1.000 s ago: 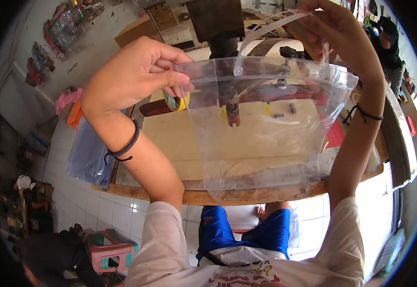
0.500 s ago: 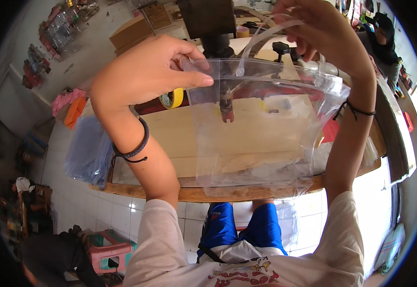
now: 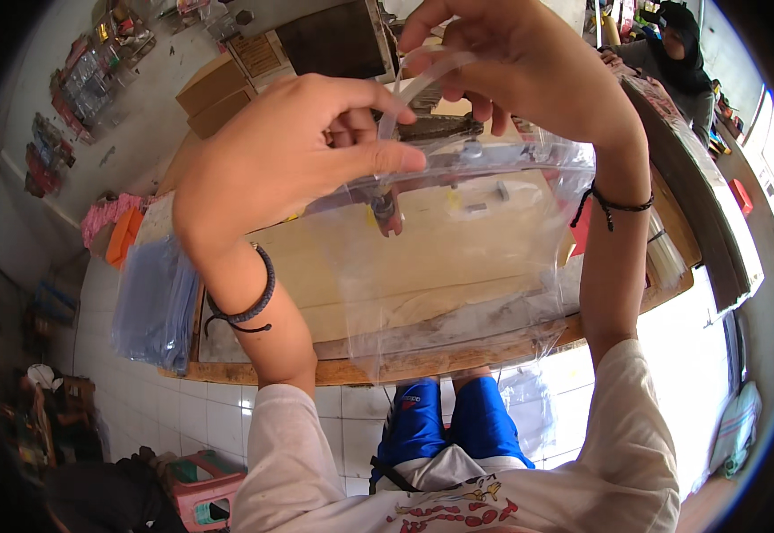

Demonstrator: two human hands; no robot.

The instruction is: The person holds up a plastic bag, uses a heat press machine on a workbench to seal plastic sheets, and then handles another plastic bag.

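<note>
A clear plastic bag (image 3: pixel 458 275) hangs upright in front of me over the worktable, its top edge toward my hands. A narrow translucent strap (image 3: pixel 436 75) loops above that edge. My right hand (image 3: pixel 516 67) is closed on the strap, fingers curled round it. My left hand (image 3: pixel 307 147) is beside the strap's left end, thumb and forefinger apart with the strap showing between their tips. Behind the bag, a metal machine part with a notched tip (image 3: pixel 390 218) shows through the plastic.
The wood-edged worktable (image 3: pixel 227 371) bears a tan board (image 3: pixel 303 266). A stack of clear plastic sheets or bags (image 3: pixel 151 306) lies at its left end. Cardboard boxes (image 3: pixel 218 93) are at the back left. Another person (image 3: pixel 676 67) is at the far right, and a pink stool (image 3: pixel 205 493) is on the floor.
My left hand has let go of the bag's top left corner and moved to the strap. My right hand and the strap have shifted left.
</note>
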